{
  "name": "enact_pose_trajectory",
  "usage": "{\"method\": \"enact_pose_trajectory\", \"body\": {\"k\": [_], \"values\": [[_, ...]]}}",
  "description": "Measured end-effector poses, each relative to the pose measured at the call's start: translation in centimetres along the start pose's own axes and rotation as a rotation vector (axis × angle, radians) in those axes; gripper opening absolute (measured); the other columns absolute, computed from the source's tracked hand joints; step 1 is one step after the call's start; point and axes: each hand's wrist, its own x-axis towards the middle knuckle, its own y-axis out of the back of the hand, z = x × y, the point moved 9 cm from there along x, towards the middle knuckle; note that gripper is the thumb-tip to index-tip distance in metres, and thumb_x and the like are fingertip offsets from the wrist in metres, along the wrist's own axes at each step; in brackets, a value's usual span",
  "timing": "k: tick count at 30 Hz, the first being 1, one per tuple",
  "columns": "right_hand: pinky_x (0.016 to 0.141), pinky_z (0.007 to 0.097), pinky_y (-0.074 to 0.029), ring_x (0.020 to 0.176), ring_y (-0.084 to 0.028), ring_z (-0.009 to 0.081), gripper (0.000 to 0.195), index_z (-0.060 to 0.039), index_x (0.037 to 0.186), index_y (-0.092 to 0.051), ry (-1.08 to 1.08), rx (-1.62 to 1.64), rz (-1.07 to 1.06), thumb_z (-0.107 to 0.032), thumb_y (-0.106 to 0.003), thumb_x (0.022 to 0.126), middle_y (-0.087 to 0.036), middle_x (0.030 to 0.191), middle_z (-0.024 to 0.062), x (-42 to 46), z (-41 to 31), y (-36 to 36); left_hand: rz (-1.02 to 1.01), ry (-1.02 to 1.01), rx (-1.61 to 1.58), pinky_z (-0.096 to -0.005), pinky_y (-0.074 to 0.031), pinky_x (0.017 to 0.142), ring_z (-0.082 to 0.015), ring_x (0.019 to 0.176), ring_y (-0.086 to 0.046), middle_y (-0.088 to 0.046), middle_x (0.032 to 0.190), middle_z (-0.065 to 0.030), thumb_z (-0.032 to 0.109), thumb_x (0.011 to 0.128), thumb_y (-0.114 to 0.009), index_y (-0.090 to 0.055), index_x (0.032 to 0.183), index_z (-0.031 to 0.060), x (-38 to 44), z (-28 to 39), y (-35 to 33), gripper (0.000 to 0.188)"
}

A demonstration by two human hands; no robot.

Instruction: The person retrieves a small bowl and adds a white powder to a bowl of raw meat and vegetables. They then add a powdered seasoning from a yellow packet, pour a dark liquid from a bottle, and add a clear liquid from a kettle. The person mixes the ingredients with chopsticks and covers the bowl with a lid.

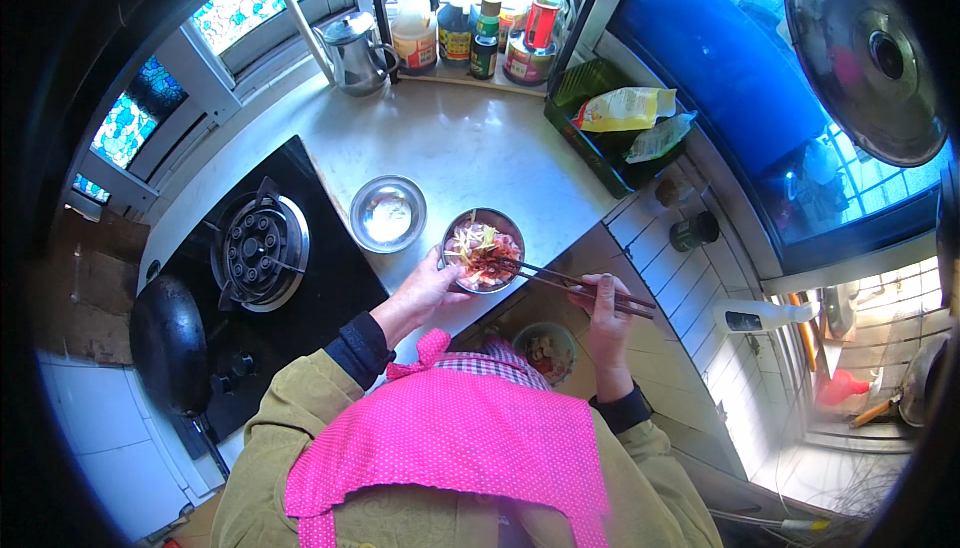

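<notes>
Near the counter's front edge stands a metal bowl (520, 239) of raw sliced meat (504, 248). Pale yellow shreds, like ginger, lie on the meat, and a reddish-brown seasoning colours its lower part. My left hand (426, 285) grips the bowl's left rim, thumb over the edge. In my right hand (606, 315) is a pair of dark wooden chopsticks (559, 278), held to the right of the bowl; their tips are in the meat. An empty shiny metal dish (388, 214) sits just left of the bowl on the pale countertop (450, 139).
To the left, a black gas hob (330, 285) carries a burner (259, 244) and a dark wok (171, 345). A metal kettle (356, 56) and a shelf of sauce bottles (457, 26) stand at the back. A green basket (592, 154) holds packets at right. Below is a basin (566, 356).
</notes>
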Motion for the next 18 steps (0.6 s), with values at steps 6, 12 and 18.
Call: {"method": "enact_pose_trajectory", "body": {"k": [6,12,18], "values": [[0.072,0.0344,-0.060,0.079,-0.068,0.0202,0.031,0.0006,0.096,-0.063,-0.098,0.086,0.055,-0.026,-0.049,0.102,-0.067,0.092,0.0112,-0.3,-0.7,0.5,-0.008,0.001,0.005,-0.0369,-0.058,0.086,-0.0231,0.114,-0.058,-0.043,0.137,-0.0160,0.003,0.098,-0.043,-0.015,0.149,0.0055,0.0,-0.1,0.1,0.058],[0.074,0.0335,-0.059,0.080,-0.068,0.0193,0.031,0.0000,0.096,-0.064,-0.006,0.055,0.043,-0.026,-0.049,0.102,-0.067,0.093,0.0104,-0.4,-2.8,1.7,-0.023,0.008,-0.005,-0.0362,-0.058,0.086,-0.0225,0.114,-0.058,-0.044,0.136,-0.0162,0.004,0.098,-0.043,-0.014,0.149,0.0061,0.0,-0.2,0.3,0.058],[0.077,0.0315,-0.057,0.085,-0.067,0.0174,0.025,0.0015,0.098,-0.064,0.066,-0.048,-0.133,-0.019,-0.050,0.102,-0.064,0.095,0.0077,-0.3,-2.2,0.2,-0.020,0.003,0.012,-0.0360,-0.058,0.086,-0.0229,0.114,-0.058,-0.044,0.136,-0.0167,0.004,0.098,-0.043,-0.013,0.149,0.0054,0.0,-0.1,0.3,0.060]]}}
